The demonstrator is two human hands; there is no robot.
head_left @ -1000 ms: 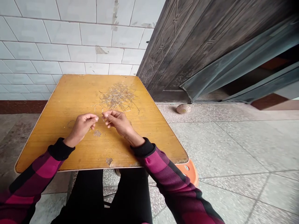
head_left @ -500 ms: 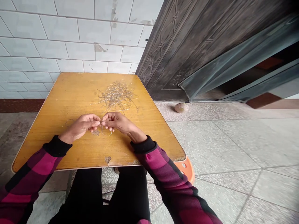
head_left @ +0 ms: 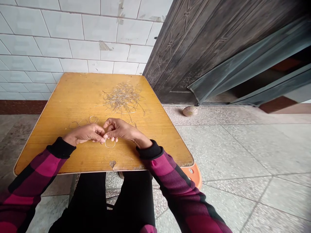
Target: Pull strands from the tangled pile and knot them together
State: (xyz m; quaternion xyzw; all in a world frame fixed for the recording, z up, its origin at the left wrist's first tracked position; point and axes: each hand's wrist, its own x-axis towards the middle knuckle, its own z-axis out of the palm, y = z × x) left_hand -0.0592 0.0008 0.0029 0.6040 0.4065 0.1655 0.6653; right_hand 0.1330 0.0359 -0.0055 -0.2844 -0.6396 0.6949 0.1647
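Note:
Over the near half of the wooden table (head_left: 80,97), my left hand (head_left: 91,133) and my right hand (head_left: 118,130) meet fingertip to fingertip. Both are closed in a pinch on a thin wire loop (head_left: 110,146), whose round lower part hangs below the fingers. The pinched ends are hidden by my fingertips. Beyond my right hand lies a tangled heap of thin wires (head_left: 124,97). A few bent wire loops (head_left: 93,119) rest on the tabletop just past my left hand.
A tiled wall (head_left: 65,32) runs behind the table, with a dark carved door (head_left: 175,58) and a grey-green curtain (head_left: 218,77) to the right. A round object (head_left: 190,111) sits on the floor by the door. Part of an orange stool (head_left: 195,176) shows under the right corner.
My hands have lowered slightly toward me, and my left hand has turned more palm-down. The wire loop has moved down with them. More loops on the table beyond my hands are now uncovered.

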